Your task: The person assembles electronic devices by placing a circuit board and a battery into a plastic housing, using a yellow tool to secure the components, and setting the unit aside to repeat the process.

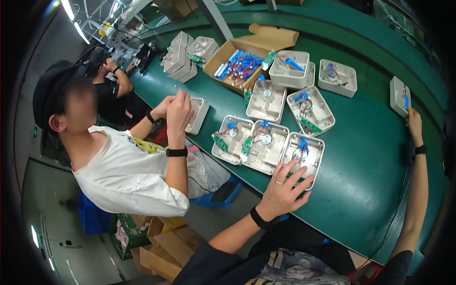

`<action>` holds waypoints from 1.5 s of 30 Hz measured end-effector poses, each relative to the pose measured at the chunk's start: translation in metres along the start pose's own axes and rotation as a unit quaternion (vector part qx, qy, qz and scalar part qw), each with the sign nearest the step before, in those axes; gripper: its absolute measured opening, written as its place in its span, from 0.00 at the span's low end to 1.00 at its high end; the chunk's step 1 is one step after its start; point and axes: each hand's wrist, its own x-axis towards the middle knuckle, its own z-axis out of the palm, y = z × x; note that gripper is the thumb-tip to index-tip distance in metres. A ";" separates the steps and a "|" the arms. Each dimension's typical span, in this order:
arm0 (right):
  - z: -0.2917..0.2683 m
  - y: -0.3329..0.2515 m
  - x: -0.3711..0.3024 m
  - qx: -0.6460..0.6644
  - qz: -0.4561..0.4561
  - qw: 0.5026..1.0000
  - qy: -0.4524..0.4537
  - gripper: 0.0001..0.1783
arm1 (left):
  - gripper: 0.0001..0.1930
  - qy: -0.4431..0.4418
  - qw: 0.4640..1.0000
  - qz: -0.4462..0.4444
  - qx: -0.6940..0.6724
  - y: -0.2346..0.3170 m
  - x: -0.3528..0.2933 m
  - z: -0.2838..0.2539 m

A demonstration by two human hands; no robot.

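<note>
My left hand lies with its fingers spread over the near end of a white plastic housing, which has a blue-wrapped part and wires inside. At the far right, my right hand grips the near end of another white housing, with a blue part and wires in it. A yellow patch shows at a fingertip there. Left of my left hand stand two more housings, a middle one and a left one, each with a green circuit board and a speaker-like round part.
More housings stand behind, some stacked. An open cardboard box holds many blue wired parts. On my left, a co-worker in a white shirt works over a housing; another person sits farther off. The green table has a near edge.
</note>
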 end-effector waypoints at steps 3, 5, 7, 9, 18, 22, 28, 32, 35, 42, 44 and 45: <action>0.028 0.009 -0.012 -0.013 0.019 1.000 -0.002 0.22 | 0.26 -0.014 1.000 -0.010 -0.010 0.010 -0.013 0.003; 0.025 0.020 -0.055 -0.038 0.124 0.992 -0.008 0.22 | 0.26 -0.028 0.999 -0.012 -0.024 0.017 -0.016 -0.002; 0.006 0.006 -0.053 -0.080 0.018 0.994 0.067 0.22 | 0.25 -0.025 1.000 -0.002 -0.004 0.013 -0.003 -0.003; -0.030 -0.015 -0.038 -0.162 -0.211 0.941 0.209 0.23 | 0.24 -0.013 1.000 0.018 -0.004 0.024 0.005 0.006; -0.175 0.036 -0.456 -0.297 -0.090 0.950 -0.019 0.32 | 0.25 -0.002 0.998 0.030 0.058 0.060 -0.021 -0.011; -0.197 0.027 -0.546 -0.343 -0.011 0.939 -0.029 0.32 | 0.26 0.001 0.998 0.066 0.015 0.072 -0.005 0.005; -0.204 0.004 -0.542 -0.329 -0.024 0.944 0.018 0.33 | 0.27 0.008 0.994 0.098 0.045 0.108 -0.007 0.002; -0.222 0.004 -0.543 -0.345 -0.031 0.937 0.035 0.34 | 0.26 -0.001 0.994 0.105 0.035 0.134 -0.007 0.003; -0.236 -0.003 -0.572 -0.344 -0.018 0.938 0.029 0.34 | 0.25 -0.010 0.990 0.122 0.073 0.147 -0.007 -0.024; -0.243 -0.021 -0.584 -0.348 -0.008 0.937 0.015 0.35 | 0.26 0.012 0.993 0.101 0.058 0.147 -0.019 -0.043; -0.227 -0.027 -0.588 -0.338 0.015 0.941 0.000 0.35 | 0.26 0.019 0.994 0.099 0.044 0.138 -0.018 -0.045; -0.223 -0.031 -0.587 -0.332 0.027 0.943 -0.008 0.35 | 0.26 0.022 0.994 0.099 0.043 0.134 -0.020 -0.044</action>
